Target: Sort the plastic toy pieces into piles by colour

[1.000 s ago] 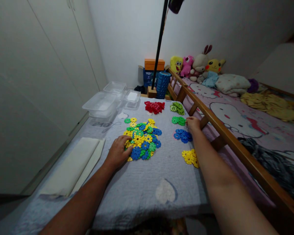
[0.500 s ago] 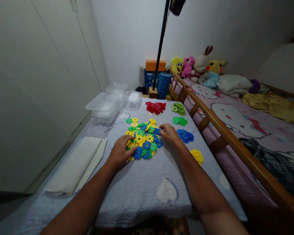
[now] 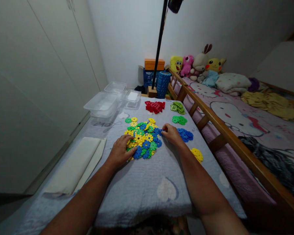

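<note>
A mixed heap of yellow, blue and green flower-shaped plastic pieces (image 3: 144, 138) lies on the quilted table cover (image 3: 147, 182). My left hand (image 3: 120, 152) rests at the heap's near left edge, fingers curled onto the pieces. At the heap's right edge sits my right hand (image 3: 171, 133), its fingers pinched on a blue piece. Sorted small piles lie around: red (image 3: 155, 106), light green (image 3: 177, 107), green (image 3: 179, 120), blue (image 3: 186, 134) and yellow (image 3: 197, 154).
Clear plastic containers (image 3: 104, 104) stand at the table's far left. A folded white cloth (image 3: 75, 164) lies left of my left arm. A wooden bed rail (image 3: 218, 125) runs along the right, with bedding and plush toys (image 3: 198, 63) behind. A black pole (image 3: 159, 45) rises at the back.
My right hand came back from the green and blue piles on the right to the right edge of the mixed heap. My left hand stayed at the heap's left edge.
</note>
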Tool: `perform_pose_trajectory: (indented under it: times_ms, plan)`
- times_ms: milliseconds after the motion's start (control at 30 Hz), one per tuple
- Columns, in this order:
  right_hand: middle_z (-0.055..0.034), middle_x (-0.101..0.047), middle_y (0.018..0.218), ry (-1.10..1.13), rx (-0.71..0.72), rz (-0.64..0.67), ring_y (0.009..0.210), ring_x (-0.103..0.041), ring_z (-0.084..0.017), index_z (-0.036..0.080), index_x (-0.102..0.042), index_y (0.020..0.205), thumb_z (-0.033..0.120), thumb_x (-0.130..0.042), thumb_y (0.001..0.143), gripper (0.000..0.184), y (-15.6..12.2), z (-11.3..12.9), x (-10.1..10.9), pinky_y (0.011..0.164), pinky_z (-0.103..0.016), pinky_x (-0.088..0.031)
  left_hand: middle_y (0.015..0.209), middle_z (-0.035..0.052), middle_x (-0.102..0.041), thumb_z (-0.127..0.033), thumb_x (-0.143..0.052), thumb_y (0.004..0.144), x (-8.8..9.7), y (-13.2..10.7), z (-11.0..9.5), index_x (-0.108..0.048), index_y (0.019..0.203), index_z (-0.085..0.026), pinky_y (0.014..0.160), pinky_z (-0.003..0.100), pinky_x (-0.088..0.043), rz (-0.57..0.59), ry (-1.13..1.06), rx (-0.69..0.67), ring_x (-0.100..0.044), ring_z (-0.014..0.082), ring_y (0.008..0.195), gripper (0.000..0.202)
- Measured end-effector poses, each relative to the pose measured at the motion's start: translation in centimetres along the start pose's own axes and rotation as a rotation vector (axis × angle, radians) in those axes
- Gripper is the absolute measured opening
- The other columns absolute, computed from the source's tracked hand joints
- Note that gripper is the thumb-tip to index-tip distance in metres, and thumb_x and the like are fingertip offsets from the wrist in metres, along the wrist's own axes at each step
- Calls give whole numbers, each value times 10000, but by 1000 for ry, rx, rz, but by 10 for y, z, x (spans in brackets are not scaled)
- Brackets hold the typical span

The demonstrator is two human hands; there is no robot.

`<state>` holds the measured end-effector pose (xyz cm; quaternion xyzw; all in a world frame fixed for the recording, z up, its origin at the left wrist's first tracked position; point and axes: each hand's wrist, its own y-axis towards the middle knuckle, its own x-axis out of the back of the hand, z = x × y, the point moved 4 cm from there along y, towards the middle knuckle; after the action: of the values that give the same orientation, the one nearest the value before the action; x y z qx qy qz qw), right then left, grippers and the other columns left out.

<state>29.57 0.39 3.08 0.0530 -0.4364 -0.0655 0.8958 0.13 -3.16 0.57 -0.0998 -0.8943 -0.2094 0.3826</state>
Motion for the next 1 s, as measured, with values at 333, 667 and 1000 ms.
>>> perform_pose_trajectory:
  times_ms: [333,667,1000]
  plan:
    - [-2,-650,700,148,-160,-190,683,-587,-166,201,-648,742,235,-643,681,70,-13,-54,84,629,-261,-421,1273,125,-640,-501,-612,855,-1,0,0,-639,1187,-211,1092,504,-459,-6,10,-6,-582,313,1242,442]
    - [-2,-654,659,-62,-169,-247,642,-582,-163,218,-645,680,156,-624,684,66,-26,-66,71,636,-268,-416,1285,125,-630,-513,-618,847,-1,-1,3,-633,1198,-210,1108,512,-446,-4,-5,-9,-576,315,1250,464]
    - [-80,-726,862,-381,-188,-242,820,-613,-213,211,-708,799,116,-619,763,135,-28,-66,67,745,-302,-401,1299,137,-622,-506,-643,831,2,0,0,-617,1221,-202,1108,523,-440,34,-10,-12,-562,327,1264,495]
